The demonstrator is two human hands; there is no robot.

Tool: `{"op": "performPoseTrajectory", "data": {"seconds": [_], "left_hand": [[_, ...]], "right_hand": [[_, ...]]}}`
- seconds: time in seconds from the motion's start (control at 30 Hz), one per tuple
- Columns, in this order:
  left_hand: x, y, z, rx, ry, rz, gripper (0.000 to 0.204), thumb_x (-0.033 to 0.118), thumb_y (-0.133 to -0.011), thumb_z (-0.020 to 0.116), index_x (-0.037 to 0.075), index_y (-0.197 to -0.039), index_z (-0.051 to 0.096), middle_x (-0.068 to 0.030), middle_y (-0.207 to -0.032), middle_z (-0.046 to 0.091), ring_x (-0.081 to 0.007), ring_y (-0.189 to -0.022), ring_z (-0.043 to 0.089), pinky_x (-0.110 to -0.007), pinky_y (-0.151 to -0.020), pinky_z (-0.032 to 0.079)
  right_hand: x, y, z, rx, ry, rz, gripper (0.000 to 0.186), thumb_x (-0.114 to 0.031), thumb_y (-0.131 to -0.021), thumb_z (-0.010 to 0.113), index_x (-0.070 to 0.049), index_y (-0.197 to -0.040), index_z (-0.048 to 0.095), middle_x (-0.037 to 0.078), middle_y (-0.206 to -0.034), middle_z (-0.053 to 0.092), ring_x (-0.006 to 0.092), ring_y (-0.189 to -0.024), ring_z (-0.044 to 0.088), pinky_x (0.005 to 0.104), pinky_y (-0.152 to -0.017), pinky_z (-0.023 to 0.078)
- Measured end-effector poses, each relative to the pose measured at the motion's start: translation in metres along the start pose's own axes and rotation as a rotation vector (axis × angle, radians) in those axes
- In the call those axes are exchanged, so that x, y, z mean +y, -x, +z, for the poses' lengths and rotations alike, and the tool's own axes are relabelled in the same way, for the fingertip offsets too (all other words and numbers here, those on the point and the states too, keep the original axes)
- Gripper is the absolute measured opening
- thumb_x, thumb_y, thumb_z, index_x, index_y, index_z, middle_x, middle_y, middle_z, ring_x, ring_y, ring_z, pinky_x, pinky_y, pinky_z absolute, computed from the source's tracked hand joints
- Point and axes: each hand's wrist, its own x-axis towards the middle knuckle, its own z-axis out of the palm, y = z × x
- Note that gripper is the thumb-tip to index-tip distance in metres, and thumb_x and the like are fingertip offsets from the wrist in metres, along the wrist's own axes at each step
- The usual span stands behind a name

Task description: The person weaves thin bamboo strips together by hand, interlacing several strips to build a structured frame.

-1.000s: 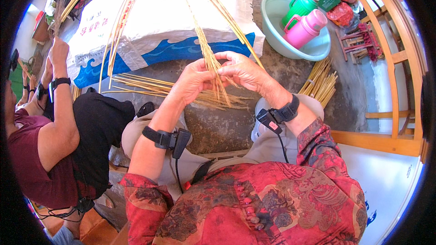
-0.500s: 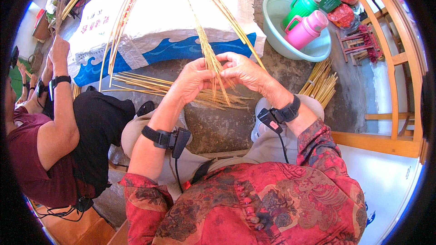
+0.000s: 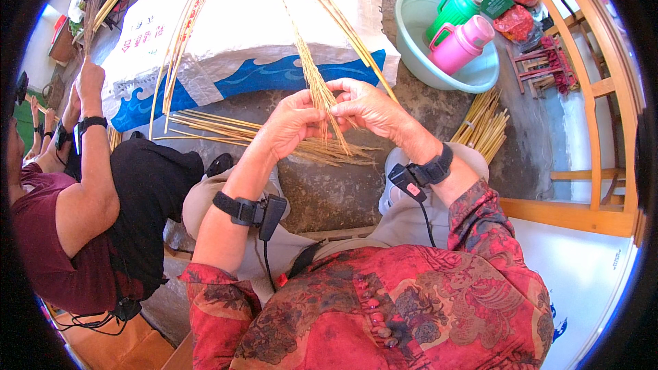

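I hold a bunch of thin yellow straw stalks [image 3: 321, 99] tight in both hands. My left hand [image 3: 291, 123] is curled shut around the bunch from the left, and my right hand [image 3: 367, 106] is closed on it from the right, thumb and fingers pinching the stalks where the two hands meet. The hands touch each other there, in front of my knees.

The stalks go up and away from my hands, and some long ones bend over in a big curve toward the white and blue woven sack [image 3: 253, 34] on the ground. More loose stalks [image 3: 226, 129] lie flat under my hands, on the grey stone floor.

I think the straw is very light and a bit springy — it bends but wants to flick back. It looks dry, so I think it can snap or split if I fold it too hard. It is smooth, so single stalks could slip out. The best place to hold seems to be low down where the stalks are packed close together — not at the thin tips.

To my right is a pale green basin [image 3: 425, 55] with a pink jug [image 3: 465, 42] in it. Another person's arm [image 3: 92, 164] is on my left, well apart from my hands.
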Motion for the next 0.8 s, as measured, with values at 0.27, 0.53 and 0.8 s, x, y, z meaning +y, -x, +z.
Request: {"op": "performPoseTrajectory", "data": {"seconds": [0.27,0.53,0.8], "left_hand": [[-0.0034,-0.0006,0.0028,0.051,-0.056,0.033,0.037,0.005,-0.077,0.056,0.002,-0.113,0.048,-0.0064,-0.100,0.059,-0.0144,-0.080,0.060,-0.027,-0.066,0.051],[0.0026,0.0042,0.0071,0.041,-0.028,0.034,0.040,0.004,-0.076,0.056,0.001,-0.115,0.047,-0.0074,-0.101,0.058,-0.0163,-0.079,0.060,-0.029,-0.068,0.051],[0.0016,0.0063,0.0030,0.007,0.025,0.027,0.043,0.004,-0.076,0.055,0.002,-0.119,0.045,-0.0058,-0.098,0.059,-0.0132,-0.074,0.060,-0.029,-0.066,0.051]], "right_hand": [[0.0022,-0.0015,-0.0014,0.017,0.009,0.016,0.036,-0.007,-0.077,0.057,0.001,-0.110,0.046,0.010,-0.091,0.058,0.0169,-0.077,0.060,0.0312,-0.067,0.053],[0.0000,-0.0014,0.0002,-0.037,-0.084,0.021,0.037,-0.005,-0.078,0.054,0.002,-0.113,0.043,0.011,-0.099,0.055,0.0183,-0.085,0.058,0.0327,-0.074,0.050],[0.0045,-0.0066,-0.0034,-0.047,-0.110,0.008,0.033,-0.004,-0.080,0.052,0.003,-0.111,0.043,0.014,-0.097,0.056,0.0204,-0.079,0.060,0.0335,-0.071,0.052]]}}
